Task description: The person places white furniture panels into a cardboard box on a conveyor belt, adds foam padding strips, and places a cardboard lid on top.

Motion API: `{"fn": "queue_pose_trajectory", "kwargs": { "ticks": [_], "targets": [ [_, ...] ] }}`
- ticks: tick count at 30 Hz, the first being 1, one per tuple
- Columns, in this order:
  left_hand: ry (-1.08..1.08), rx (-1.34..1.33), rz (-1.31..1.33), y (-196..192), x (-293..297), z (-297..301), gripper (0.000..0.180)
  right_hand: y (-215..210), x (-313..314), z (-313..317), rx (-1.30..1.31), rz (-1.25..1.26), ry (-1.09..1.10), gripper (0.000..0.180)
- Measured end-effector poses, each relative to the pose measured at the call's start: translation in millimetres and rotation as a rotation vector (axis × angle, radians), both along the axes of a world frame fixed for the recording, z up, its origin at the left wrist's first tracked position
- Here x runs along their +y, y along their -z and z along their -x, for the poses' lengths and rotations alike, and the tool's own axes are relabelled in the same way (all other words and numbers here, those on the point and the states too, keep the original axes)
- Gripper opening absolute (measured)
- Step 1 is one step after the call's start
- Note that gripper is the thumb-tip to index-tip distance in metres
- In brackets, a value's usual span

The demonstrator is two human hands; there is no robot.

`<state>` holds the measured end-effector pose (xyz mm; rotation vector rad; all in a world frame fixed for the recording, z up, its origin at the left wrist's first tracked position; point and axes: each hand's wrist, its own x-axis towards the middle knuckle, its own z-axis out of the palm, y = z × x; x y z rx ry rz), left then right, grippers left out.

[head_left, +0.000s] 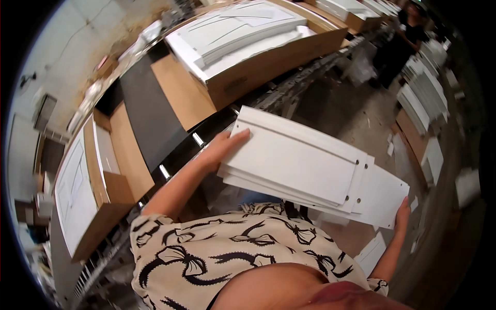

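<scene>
The left hand (223, 148) and the right hand (402, 213) are pinching opposite ends of a stack of flat white rectangular panels (294, 161), nearer than the open brown cardboard carton (274, 70). That carton is already holding white boards (248, 32); this stack is apparently waiting outside it.

A person (402, 49) in dark clothes stands off the roller conveyor's (198, 139) right edge, near its far end. Stacked boards (422, 98) lie farther right.
</scene>
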<state>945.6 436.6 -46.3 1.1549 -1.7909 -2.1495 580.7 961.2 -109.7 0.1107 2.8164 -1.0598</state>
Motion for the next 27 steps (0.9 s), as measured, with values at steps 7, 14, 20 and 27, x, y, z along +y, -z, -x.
{"fn": "queue_pose_trajectory", "kwargs": {
  "ticks": [7, 14, 20, 27],
  "targets": [
    [-0.135, 0.033, -0.010, -59, -81, 43, 0.061, -88, -185, 165, 0.123, -0.010, -0.438, 0.069],
    [-0.360, 0.033, 0.095, -67, -177, 89, 0.075, -135, -378, 299, 0.174, -0.108, -0.601, 0.065],
    [-0.587, 0.033, 0.120, -35, -250, 96, 0.086, -128, -545, 383, 0.120, -0.065, -0.815, 0.062],
    [-0.898, 0.200, 0.063, -19, -263, 87, 0.060, -91, -723, 398, 0.243, 0.003, -1.128, 0.062]
  ]
}}
